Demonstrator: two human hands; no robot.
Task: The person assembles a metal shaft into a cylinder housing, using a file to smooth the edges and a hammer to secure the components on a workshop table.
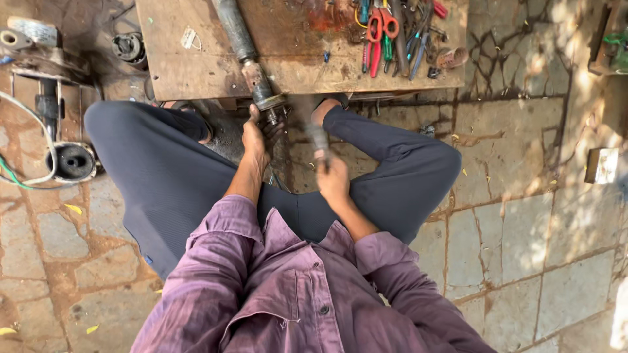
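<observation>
We see our left hand (254, 136) closed around the lower end of a rusty metal shaft (247, 55); our right hand (332, 178) grips a blurred tool handle (316, 134) at its twelve o'clock; the shaft runs toward eleven o'clock across the wooden table (196, 65); red-handled pliers (378, 33) lie at one o'clock; a black motor housing (72, 161) sits at nine o'clock on the stone floor (523, 229)

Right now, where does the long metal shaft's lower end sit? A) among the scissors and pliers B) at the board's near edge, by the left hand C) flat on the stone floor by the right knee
B: the metal shaft runs down the wooden board to its near edge, where the left hand touches its end fitting; the right hand holds a blurred tool.
</observation>
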